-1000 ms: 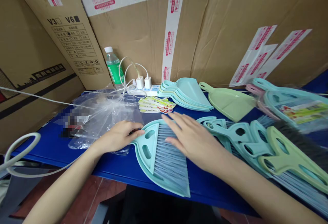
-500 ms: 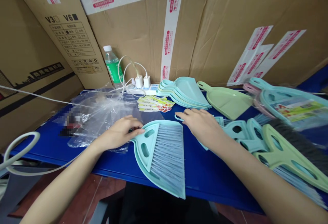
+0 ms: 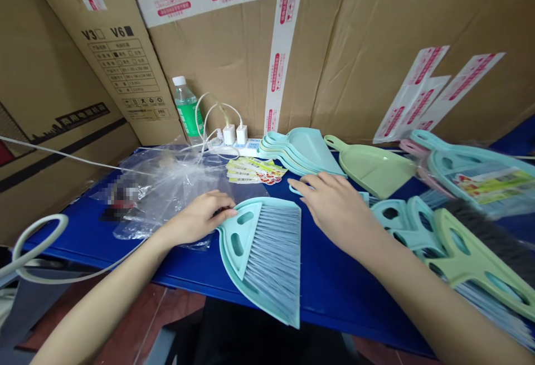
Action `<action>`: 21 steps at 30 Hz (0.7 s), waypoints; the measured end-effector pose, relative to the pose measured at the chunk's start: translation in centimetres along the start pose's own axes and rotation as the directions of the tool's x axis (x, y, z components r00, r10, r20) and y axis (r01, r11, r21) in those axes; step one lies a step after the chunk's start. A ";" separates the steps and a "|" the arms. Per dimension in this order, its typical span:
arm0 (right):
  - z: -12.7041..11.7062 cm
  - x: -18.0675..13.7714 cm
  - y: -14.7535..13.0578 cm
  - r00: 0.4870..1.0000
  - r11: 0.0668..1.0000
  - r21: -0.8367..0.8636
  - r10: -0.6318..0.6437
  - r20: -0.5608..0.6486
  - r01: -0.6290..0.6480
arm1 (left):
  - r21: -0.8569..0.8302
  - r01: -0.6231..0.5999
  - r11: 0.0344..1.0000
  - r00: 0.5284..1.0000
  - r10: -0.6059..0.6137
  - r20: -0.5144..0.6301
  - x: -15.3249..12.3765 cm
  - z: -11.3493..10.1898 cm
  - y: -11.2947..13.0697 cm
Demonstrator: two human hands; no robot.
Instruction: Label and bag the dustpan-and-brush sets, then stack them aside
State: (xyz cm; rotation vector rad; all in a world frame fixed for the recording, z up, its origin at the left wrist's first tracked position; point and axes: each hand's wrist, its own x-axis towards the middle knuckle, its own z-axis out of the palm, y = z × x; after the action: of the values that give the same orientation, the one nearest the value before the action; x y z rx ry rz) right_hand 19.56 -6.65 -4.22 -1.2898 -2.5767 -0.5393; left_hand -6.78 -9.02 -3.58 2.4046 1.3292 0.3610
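Observation:
My left hand (image 3: pixel 204 217) is closed round the handle end of a turquoise dustpan (image 3: pixel 229 264), with a matching brush (image 3: pixel 271 253) nested in it. The brush's grey-blue bristles point right. To the right, my right hand (image 3: pixel 334 209) reaches over another turquoise handle (image 3: pixel 295 190), whose looped tip shows by the fingertips. Its fingers are stretched and slightly apart; the hand hides most of that piece. Close to my right forearm lie several turquoise brushes (image 3: pixel 390 214) and a green brush (image 3: pixel 463 237).
Behind my hands are stacked dustpans (image 3: pixel 311 150), a green dustpan (image 3: pixel 376 164) and printed label cards (image 3: pixel 254 170). Clear plastic bags (image 3: pixel 167 186) lie left. A bottle (image 3: pixel 188 111) and a power strip (image 3: pixel 251 145) stand against cardboard boxes (image 3: pixel 234 47). Bagged sets (image 3: pixel 480 170) are at right.
My right hand has shifted slightly, covering more of the turquoise piece beneath it. My left hand keeps its hold on the dustpan and brush. The view has moved a little.

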 end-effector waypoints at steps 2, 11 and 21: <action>-0.2 -0.1 -0.5 0.994 0.995 0.055 -0.079 -0.070 0.082 | -0.002 0.005 1.000 1.000 -0.005 -0.002 0.0 0.1 0.2; -0.3 -1.0 -3.2 0.976 0.932 0.324 -0.201 0.081 0.165 | -0.035 -0.018 0.999 0.997 0.015 -0.079 0.3 1.0 1.0; 0.0 -1.3 -3.9 0.906 0.864 0.504 -0.199 0.374 -0.018 | -0.036 -0.022 0.999 0.987 0.016 -0.159 0.0 0.8 0.8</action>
State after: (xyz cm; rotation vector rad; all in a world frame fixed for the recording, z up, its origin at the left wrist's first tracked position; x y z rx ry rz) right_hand 17.15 -9.72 -5.59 -1.1872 -2.8384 0.4341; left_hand -5.88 -9.55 -3.91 2.4013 1.3539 0.5885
